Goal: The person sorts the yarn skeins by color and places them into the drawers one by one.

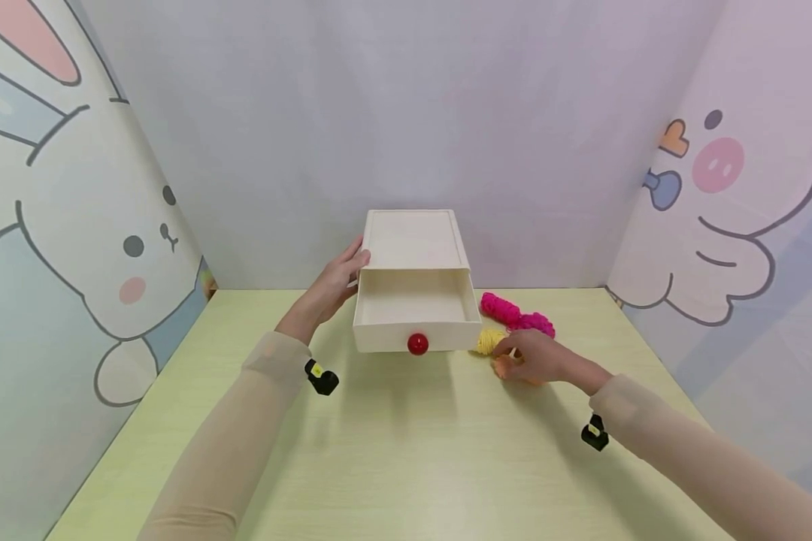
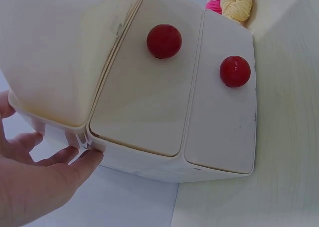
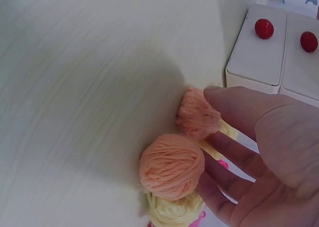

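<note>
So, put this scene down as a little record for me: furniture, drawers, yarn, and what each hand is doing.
Furniture: white cabinet on a pale table
Top drawer: pulled out, red knob on its front
Two lower drawers: closed, one red knob each
Yarn: magenta yarn at the back, yellow yarn in the middle, orange yarn nearest the person
Left hand: touching the cabinet's left side
Right hand: at the orange yarn; whether gripping it is unclear
</note>
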`<state>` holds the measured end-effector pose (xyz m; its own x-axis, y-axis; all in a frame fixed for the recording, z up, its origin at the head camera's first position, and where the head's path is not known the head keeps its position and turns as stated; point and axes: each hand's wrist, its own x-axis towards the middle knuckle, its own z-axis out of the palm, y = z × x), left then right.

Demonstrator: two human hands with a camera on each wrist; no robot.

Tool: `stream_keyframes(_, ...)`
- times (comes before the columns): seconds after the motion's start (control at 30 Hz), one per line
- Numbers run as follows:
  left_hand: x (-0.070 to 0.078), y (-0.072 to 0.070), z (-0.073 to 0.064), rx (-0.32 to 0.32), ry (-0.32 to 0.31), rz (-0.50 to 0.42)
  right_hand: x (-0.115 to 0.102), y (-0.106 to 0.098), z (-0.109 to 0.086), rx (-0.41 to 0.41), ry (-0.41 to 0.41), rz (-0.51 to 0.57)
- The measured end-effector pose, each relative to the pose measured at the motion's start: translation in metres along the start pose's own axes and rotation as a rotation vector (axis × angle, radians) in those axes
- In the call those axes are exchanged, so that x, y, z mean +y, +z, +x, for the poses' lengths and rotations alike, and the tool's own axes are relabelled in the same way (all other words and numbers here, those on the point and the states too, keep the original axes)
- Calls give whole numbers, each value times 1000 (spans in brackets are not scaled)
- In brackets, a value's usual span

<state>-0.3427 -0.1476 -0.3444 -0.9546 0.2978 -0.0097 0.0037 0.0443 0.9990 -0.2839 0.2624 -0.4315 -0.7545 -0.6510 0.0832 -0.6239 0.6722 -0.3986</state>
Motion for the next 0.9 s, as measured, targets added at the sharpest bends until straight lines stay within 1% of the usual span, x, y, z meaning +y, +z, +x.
stream_keyframes(0.13,-1,0,0,-5,7,10,1,5,2,-7,17,-34)
stream_keyframes(0.53,0,-1,1,-3,9,17,4,13,4,3,-1,-99)
stream_keyframes(0.77,1,0,0,-6,10,22,0,7,2,-10,45,-66)
stream_keyframes(0.9,2,0,-2,-8,8,16,-6,-1,1,-4,45,-44)
